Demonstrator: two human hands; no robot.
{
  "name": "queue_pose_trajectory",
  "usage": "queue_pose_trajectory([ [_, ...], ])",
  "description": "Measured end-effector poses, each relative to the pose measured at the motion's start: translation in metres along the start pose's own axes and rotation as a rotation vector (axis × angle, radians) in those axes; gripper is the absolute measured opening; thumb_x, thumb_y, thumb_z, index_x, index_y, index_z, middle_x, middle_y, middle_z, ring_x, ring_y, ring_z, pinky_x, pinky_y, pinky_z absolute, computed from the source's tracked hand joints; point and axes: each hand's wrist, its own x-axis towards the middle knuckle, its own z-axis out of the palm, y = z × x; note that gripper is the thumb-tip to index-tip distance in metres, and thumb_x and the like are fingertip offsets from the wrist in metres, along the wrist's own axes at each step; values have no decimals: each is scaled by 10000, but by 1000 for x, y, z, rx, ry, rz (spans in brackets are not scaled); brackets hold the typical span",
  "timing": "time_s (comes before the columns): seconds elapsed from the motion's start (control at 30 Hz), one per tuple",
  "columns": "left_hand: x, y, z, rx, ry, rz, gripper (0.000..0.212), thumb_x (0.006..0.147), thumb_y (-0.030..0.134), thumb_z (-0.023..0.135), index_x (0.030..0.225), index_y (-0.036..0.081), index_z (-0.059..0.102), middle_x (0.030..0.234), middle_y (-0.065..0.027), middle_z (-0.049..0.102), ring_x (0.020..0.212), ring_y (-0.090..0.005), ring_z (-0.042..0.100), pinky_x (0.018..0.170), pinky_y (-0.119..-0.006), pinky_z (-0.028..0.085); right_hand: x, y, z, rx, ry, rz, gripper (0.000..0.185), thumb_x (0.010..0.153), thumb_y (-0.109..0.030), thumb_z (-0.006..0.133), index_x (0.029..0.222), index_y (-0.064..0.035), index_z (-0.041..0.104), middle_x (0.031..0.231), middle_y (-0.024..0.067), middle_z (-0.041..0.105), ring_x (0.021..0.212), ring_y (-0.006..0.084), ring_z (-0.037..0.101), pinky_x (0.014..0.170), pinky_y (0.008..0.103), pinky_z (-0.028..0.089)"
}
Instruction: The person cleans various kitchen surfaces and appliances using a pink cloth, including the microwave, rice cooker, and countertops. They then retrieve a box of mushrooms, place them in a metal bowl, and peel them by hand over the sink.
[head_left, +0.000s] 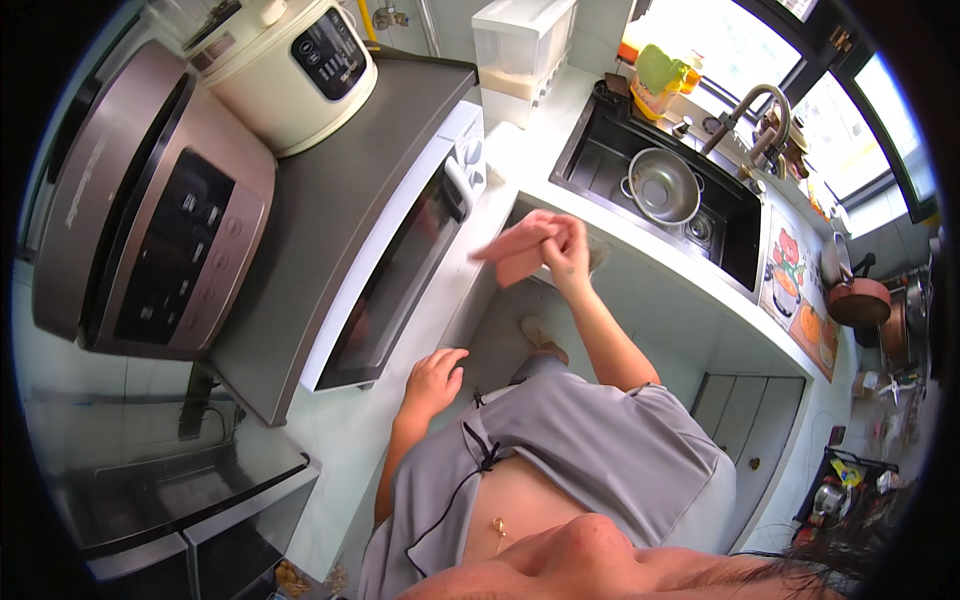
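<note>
My right hand (566, 255) is closed around a folded pink cloth (519, 247), which hangs past my fingers to the left. The cloth is blurred at its tip. It is in the air in front of the white counter's edge, between the sink and the white oven. My left hand (433, 381) holds nothing; its fingers are bent and apart, near the lower front of the oven (397, 277). A metal pan with two loop handles (664, 186) rests in the dark sink (592, 161), beside the drain.
A rice cooker (292, 75) and a brown countertop cooker (165, 217) stand on a grey shelf above the oven. A clear grain bin (517, 56) is in the corner. A curved faucet (757, 112) rises behind the sink. Pans (859, 300) stand at the right, past patterned mats (787, 277).
</note>
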Motion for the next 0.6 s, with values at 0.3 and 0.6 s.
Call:
queue_pose_trajectory([
  [0.3,84,4,43,-51,-77,-225,266,862,168,564,1122,117,588,1103,-88,611,1002,-317,589,857,-414,475,159,70,-55,-485,-407,33,212,878,-127,566,1071,-42,588,1043,134,622,840,215,613,733,290,490],
  [0.6,171,25,70,39,-47,-338,287,864,217,589,1137,133,567,1101,-100,591,1026,-312,575,855,-431,465,261,52,-25,-976,-690,-318,433,758,-233,670,1177,-150,601,1284,114,499,1119,332,510,946,434,435],
])
